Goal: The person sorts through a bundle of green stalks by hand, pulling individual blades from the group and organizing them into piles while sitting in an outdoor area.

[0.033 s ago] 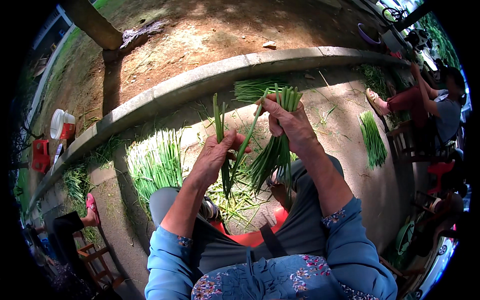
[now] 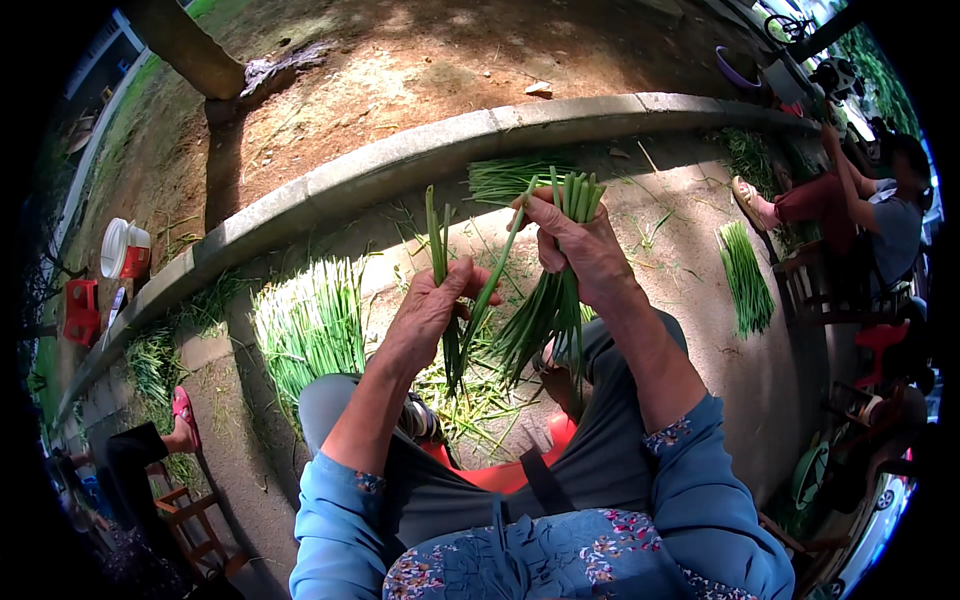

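Note:
My left hand (image 2: 432,305) is closed round a few long green stalks (image 2: 438,240), which look like chives. Their cut ends point away from me, and thinner tips hang below the hand. To its right, my right hand (image 2: 580,245) grips a thicker bunch of chives (image 2: 545,315), whose darker ends droop toward my knees. Between the right thumb and fingertips a single stalk (image 2: 510,250) is pinched; it slants down to the left hand's fingers. Loose green scraps (image 2: 475,405) litter the ground between my feet.
A wide pile of chives (image 2: 312,320) lies left of my knee, another pile (image 2: 515,180) by the concrete curb (image 2: 440,150). A smaller bundle (image 2: 745,280) lies to the right. One seated person (image 2: 895,230) is at far right; another person's leg (image 2: 150,450) shows at left, near a wooden stool (image 2: 190,515).

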A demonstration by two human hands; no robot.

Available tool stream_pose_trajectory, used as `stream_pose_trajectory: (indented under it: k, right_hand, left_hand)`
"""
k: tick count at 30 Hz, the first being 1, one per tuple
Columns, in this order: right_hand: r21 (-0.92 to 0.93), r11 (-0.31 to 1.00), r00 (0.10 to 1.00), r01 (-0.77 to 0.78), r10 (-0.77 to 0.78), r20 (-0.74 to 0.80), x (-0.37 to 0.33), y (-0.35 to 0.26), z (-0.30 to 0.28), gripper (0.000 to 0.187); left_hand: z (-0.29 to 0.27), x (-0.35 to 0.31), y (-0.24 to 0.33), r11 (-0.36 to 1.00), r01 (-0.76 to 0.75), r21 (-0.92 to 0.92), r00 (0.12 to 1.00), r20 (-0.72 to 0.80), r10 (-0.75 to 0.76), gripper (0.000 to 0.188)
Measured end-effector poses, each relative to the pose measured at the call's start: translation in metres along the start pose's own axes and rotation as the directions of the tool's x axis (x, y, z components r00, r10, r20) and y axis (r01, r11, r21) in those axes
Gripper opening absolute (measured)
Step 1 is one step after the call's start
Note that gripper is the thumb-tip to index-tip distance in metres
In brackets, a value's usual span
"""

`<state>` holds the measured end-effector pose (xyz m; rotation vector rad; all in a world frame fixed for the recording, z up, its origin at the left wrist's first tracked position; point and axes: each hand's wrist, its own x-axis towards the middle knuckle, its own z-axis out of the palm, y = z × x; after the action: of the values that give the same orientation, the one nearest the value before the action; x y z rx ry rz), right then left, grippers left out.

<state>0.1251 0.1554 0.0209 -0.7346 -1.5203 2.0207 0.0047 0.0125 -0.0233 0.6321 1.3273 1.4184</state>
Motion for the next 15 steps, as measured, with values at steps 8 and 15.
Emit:
stream_pose_trajectory:
  k: [8,15]
  right_hand:
    - [-0.038,0.999,0.998,-0.008,0.010,0.062,-0.001,-0.002,0.000,0.021]
    - [-0.044,0.999,0.997,-0.013,0.016,0.076,-0.002,-0.004,0.004,0.024]
  left_hand:
    - [0.007,-0.002,0.010,0.999,-0.031,-0.015,0.997,0.066,0.032,0.046]
    - [0.007,-0.007,0.019,0.999,-0.016,-0.033,0.993,0.115,0.019,0.038]
